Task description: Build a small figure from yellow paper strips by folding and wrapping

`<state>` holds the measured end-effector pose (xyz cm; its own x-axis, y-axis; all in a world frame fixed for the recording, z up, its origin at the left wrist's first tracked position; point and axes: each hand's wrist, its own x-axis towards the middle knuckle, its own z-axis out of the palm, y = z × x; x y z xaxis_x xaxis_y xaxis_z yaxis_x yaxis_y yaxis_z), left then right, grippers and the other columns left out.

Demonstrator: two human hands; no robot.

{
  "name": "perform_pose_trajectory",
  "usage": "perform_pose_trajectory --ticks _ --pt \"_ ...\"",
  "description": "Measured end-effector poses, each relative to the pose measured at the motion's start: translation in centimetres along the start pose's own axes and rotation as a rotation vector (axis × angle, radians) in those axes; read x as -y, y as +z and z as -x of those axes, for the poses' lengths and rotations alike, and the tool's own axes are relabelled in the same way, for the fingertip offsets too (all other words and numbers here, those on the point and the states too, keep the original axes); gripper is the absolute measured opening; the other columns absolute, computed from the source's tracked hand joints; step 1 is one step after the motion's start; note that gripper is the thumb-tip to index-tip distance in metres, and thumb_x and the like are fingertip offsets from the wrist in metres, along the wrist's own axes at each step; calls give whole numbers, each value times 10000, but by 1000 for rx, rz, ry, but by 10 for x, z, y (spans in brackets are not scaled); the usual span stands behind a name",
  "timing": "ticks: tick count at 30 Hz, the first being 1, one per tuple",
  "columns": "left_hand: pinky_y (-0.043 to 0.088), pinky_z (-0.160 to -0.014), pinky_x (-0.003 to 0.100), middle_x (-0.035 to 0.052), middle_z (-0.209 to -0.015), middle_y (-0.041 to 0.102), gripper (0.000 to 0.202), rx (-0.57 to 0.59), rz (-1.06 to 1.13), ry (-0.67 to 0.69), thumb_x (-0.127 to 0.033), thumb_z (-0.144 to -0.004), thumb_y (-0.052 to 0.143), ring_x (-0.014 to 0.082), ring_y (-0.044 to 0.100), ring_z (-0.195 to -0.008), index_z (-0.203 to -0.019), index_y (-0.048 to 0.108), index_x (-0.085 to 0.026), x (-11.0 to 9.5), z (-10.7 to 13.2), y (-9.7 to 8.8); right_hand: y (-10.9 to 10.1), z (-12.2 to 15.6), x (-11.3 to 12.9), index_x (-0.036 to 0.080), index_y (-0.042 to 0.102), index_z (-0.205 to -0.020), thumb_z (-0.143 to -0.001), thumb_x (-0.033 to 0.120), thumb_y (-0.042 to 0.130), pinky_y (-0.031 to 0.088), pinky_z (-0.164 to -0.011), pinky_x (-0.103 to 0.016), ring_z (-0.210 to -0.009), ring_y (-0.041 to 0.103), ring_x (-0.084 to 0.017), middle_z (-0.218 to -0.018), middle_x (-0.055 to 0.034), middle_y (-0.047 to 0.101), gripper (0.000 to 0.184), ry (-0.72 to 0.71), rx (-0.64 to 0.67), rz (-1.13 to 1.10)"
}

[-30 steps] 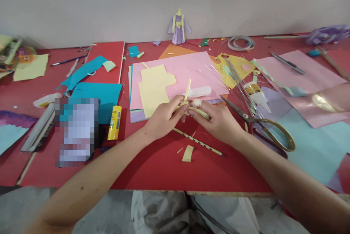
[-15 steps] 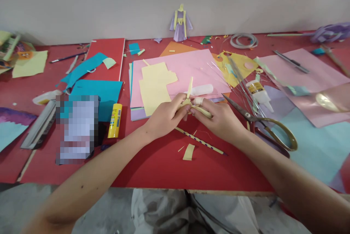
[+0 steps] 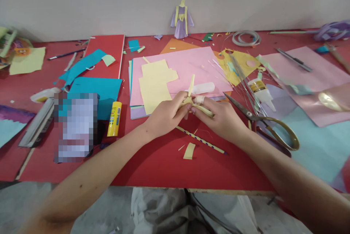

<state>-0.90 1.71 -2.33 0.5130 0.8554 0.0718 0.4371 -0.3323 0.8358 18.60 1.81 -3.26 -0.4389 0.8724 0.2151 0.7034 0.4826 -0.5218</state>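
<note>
Between my two hands is a folded piece of pale yellow paper [image 3: 188, 100], one narrow strip of it pointing up and another end running along under my right fingers. My left hand [image 3: 170, 112] pinches its left side with thumb and fingers. Closed on its right side is my right hand [image 3: 218, 115], which has a bandage round one finger. The fingers hide part of the paper's shape. Just below my hands lie a spotted pencil [image 3: 205, 142] and a small yellow paper scrap [image 3: 189, 151]. Cut yellow paper [image 3: 154, 88] rests on pink sheets [image 3: 191, 64] beyond them.
Scissors [image 3: 253, 116], a glue bottle [image 3: 261, 93] and thin wires lie on the right. At left are a glue stick [image 3: 114, 119], a blurred-out phone-like object [image 3: 78, 128] and teal paper [image 3: 95, 86]. A purple paper figure [image 3: 181, 20] stands against the wall.
The view has shifted slightly. Both hands keep their grip on the yellow paper, and its upright strip leans a little more to the right.
</note>
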Motion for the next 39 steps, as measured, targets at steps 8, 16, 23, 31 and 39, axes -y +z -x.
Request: perform_pose_trajectory --ticks 8,16,23,31,39 --pt "413 -575 225 -18 -713 616 198 -3 -3 8 -221 -971 374 103 547 -604 -1158 436 -192 0 0 0 0 0 2 183 637 -1093 -907 308 519 391 -584 -238 -618 643 -168 -821 -45 737 254 15 1 1" --pt "417 -581 225 -18 -712 617 181 -11 2 8 -216 -966 376 104 558 -613 -1133 444 -198 0 0 0 0 0 2 188 638 -1073 -906 299 514 399 -582 -240 -621 647 -170 -831 -46 742 236 -1 -10 1" --pt "417 -576 221 -19 -715 619 183 -10 10 17 -195 -960 380 100 555 -611 -1131 445 -201 1 0 0 0 0 3 189 636 -1068 -910 302 514 417 -618 -246 -719 688 -194 -900 -62 748 229 20 4 -12" --pt "417 -591 217 -30 -701 609 186 -26 0 17 -205 -968 377 97 551 -612 -1138 452 -196 0 1 1 -1 0 4 185 635 -1046 -912 308 507 399 -600 -243 -650 659 -173 -838 -50 735 222 37 26 -19" --pt "415 -572 211 -25 -697 610 171 -34 -18 49 -223 -973 371 97 546 -595 -1111 468 -197 0 1 0 -2 0 3 188 645 -1018 -913 306 507 365 -553 -226 -557 597 -143 -735 -23 709 210 -1 5 -11"
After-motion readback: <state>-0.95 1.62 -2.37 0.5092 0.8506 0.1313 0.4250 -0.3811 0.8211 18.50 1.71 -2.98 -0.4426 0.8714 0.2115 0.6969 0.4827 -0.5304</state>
